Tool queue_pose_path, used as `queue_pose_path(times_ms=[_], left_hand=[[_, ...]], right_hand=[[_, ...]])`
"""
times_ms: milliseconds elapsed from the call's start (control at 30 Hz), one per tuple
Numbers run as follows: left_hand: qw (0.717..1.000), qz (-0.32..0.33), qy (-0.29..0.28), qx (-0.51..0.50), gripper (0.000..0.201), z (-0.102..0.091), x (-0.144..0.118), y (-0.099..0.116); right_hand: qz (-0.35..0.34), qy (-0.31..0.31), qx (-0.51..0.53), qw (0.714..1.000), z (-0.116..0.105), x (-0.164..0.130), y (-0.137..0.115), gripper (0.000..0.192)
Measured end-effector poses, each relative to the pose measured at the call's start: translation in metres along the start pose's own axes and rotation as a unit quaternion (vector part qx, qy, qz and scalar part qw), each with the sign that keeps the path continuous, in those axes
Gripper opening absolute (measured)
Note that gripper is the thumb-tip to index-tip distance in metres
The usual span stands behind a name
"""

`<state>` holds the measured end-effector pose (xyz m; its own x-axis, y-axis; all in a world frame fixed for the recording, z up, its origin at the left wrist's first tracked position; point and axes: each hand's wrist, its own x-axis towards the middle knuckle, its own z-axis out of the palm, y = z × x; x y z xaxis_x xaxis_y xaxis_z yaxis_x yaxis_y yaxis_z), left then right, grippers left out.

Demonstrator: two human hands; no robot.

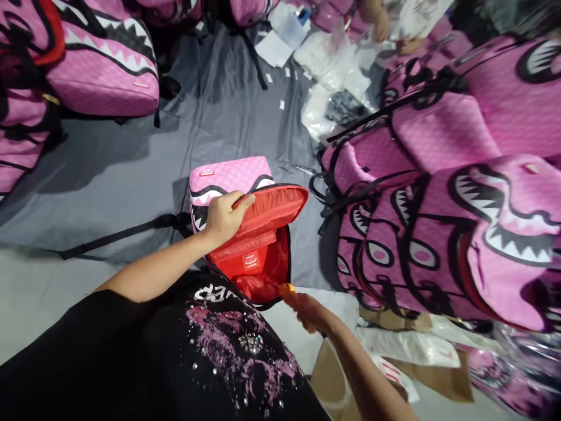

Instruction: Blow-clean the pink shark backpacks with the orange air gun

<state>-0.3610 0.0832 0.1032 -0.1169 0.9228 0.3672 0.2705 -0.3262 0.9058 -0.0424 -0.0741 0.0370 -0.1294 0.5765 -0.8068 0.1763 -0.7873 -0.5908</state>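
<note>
In front of me a pink backpack [232, 168] with a shark-mouth print lies on the grey sheet, unzipped. Its red lining [239, 266] shows, with a label on the inner wall. My left hand [225, 219] pinches the edge of the opened front flap [278, 202] and holds it up. At the bag's lower right rim, my right hand [309, 311] is closed around a small orange-yellow tool [287, 288]. Its tip is by the red lining, and motion blur hides what kind of tool it is.
Pink backpacks [447, 128] are piled on the right, and others [103, 64] stand at the upper left. Clear plastic bags [335, 70] lie at the back, near another person's hand [381, 23]. Cardboard [442, 374] lies at the lower right. A black strap [118, 237] stretches left.
</note>
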Motion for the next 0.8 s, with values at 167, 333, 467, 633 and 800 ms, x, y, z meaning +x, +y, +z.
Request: queue_pose_path(times_ms=[167,333,467,633,800], left_hand=[[0.996,0.043,-0.074,-0.025,0.046,0.016,0.005,0.005],[0.986,0.088,-0.143,-0.017,0.047,0.033,0.001,0.014],[0.985,0.123,-0.117,0.004,0.047,0.036,0.009,0.019],[0.978,0.174,-0.117,0.026,0.050,0.036,0.024,0.024],[0.962,0.229,-0.144,0.028,0.048,0.036,0.030,0.026]], right_hand=[[0.036,0.035,0.127,0.991,0.027,0.026,0.000,0.050],[-0.082,0.003,0.310,0.947,0.074,0.110,-0.025,0.055],[-0.119,-0.111,0.410,0.897,0.099,0.128,-0.012,0.046],[-0.149,-0.195,0.501,0.830,0.098,0.121,0.011,0.040],[-0.149,-0.153,0.488,0.846,0.096,0.117,0.008,0.041]])
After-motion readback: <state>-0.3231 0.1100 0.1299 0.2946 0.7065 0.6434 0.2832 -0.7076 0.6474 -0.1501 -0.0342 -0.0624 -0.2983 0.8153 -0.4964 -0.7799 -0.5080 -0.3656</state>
